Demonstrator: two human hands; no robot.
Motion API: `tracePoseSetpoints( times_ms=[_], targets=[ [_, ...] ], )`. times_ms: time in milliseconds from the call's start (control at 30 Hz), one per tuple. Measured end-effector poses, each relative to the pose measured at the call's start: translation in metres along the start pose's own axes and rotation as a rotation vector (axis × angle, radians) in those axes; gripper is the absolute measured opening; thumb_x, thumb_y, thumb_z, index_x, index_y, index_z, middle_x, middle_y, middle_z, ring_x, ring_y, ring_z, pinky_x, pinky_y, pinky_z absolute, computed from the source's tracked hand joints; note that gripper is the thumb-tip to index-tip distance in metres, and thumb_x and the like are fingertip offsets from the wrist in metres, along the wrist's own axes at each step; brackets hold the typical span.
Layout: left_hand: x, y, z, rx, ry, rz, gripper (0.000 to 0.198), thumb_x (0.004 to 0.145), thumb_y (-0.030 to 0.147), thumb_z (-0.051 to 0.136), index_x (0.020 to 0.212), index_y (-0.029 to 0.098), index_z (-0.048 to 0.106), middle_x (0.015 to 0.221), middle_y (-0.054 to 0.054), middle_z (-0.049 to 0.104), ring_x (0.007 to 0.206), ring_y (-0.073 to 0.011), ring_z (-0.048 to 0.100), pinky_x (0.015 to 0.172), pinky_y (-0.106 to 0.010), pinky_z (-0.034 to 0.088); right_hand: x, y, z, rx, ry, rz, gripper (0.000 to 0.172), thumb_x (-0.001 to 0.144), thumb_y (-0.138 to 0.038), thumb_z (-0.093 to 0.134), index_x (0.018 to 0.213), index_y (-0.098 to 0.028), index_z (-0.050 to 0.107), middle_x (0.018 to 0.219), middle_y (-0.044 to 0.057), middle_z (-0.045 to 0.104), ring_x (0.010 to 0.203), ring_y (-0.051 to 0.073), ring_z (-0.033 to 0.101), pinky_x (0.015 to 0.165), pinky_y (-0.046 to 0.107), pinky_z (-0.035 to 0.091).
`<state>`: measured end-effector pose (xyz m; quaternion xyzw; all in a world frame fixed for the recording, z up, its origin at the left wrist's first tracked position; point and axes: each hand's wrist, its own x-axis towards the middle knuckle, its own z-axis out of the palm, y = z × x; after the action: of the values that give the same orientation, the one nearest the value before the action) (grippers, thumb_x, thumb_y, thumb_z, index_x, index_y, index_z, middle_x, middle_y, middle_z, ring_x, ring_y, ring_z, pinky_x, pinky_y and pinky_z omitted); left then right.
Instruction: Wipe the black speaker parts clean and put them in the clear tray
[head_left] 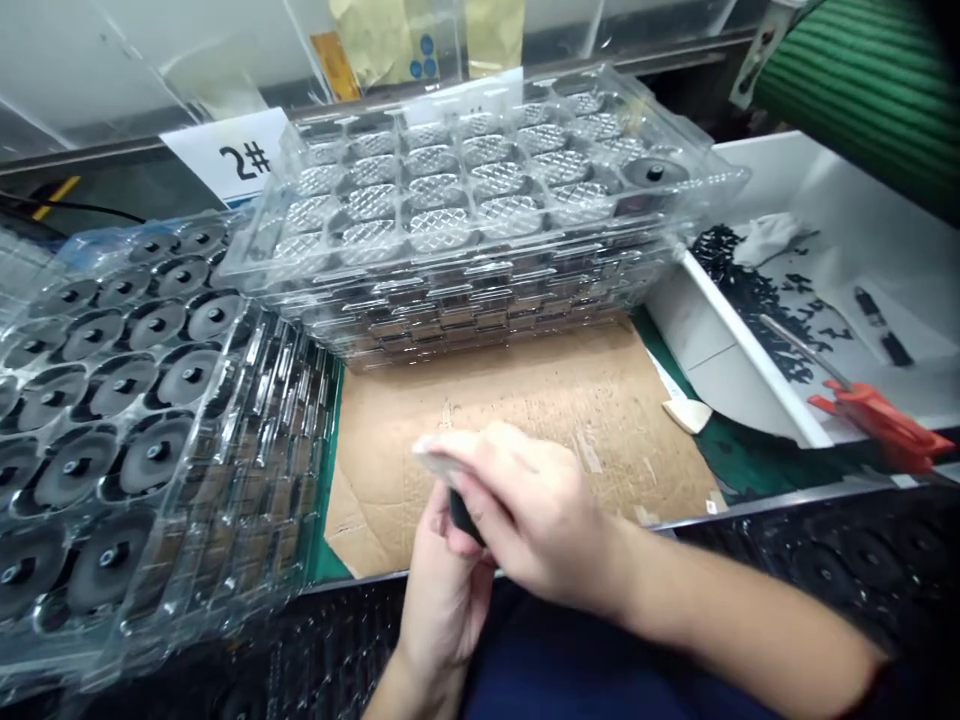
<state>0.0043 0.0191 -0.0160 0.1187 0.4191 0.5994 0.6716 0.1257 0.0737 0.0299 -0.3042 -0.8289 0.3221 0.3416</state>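
Note:
My right hand (525, 510) lies over my left hand (442, 590) at the near edge of a brown cardboard sheet (540, 400). Both hands are closed around a small dark part (461, 515), only a sliver of which shows between them. The right fingertips are blurred and pale. Left of the hands stands a stack of clear plastic trays (247, 480) filled with dark round parts (154, 452). Behind the cardboard is a taller stack of clear trays (480, 290); its top tray has mostly bare pockets and one dark round part (655, 172) at the right.
A white bin (739, 350) at the right holds many small black pieces, red-handled pliers (881, 420) and a white rag. A card marked "2#" (232, 155) stands at the back left. Dark trays of parts run along the near edge. A green ribbed object (862, 80) sits top right.

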Motion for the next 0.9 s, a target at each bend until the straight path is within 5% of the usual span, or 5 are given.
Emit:
tracePoseSetpoints(
  times_ms=[167,367,500,667,900],
  targets=[
    [-0.007,0.004,0.003,0.036,0.033,0.007,0.053,0.066,0.026,0.075,0.116,0.029,0.057,0.118,-0.004,0.062,0.102,-0.0234,0.061,0.086,-0.028,0.050,-0.011,-0.007,-0.009,0.132,-0.109,-0.004,0.028,0.089,-0.009,0.043,0.114,-0.015,0.053,0.094,0.004,0.064,0.082,0.012,0.059,0.076,0.021,0.050],
    [-0.008,0.002,0.015,0.061,-0.067,-0.054,0.057,0.063,0.035,0.076,0.116,0.023,0.058,0.116,-0.008,0.063,0.105,-0.0268,0.058,0.090,-0.030,0.048,-0.012,-0.009,-0.016,0.075,0.084,-0.020,0.030,0.091,-0.014,0.041,0.120,-0.012,0.050,0.101,0.008,0.062,0.092,0.015,0.059,0.084,0.027,0.050],
    [-0.009,0.004,0.014,0.016,0.034,-0.018,0.049,0.065,0.022,0.075,0.111,0.028,0.060,0.112,-0.002,0.065,0.099,-0.0217,0.062,0.084,-0.026,0.051,-0.018,-0.010,-0.023,0.180,-0.108,0.030,0.025,0.089,-0.010,0.044,0.111,-0.016,0.055,0.095,0.003,0.064,0.084,0.011,0.060,0.078,0.020,0.050],
    [-0.013,0.002,0.019,0.019,-0.021,-0.076,0.042,0.068,0.029,0.074,0.108,0.023,0.063,0.102,-0.005,0.067,0.096,-0.0204,0.062,0.079,-0.022,0.052,-0.014,-0.010,-0.025,0.083,0.081,0.007,0.029,0.092,-0.015,0.040,0.117,-0.011,0.052,0.104,0.008,0.062,0.089,0.016,0.059,0.083,0.028,0.050],
    [-0.018,0.008,0.030,-0.059,-0.055,-0.190,0.055,0.051,0.037,0.081,0.102,0.030,0.066,0.109,0.000,0.067,0.098,-0.0205,0.062,0.082,-0.022,0.050,-0.038,-0.012,-0.056,-0.035,-0.125,0.103,0.024,0.088,-0.013,0.047,0.108,-0.021,0.058,0.088,0.001,0.066,0.076,0.012,0.063,0.069,0.021,0.053]
  ],
)
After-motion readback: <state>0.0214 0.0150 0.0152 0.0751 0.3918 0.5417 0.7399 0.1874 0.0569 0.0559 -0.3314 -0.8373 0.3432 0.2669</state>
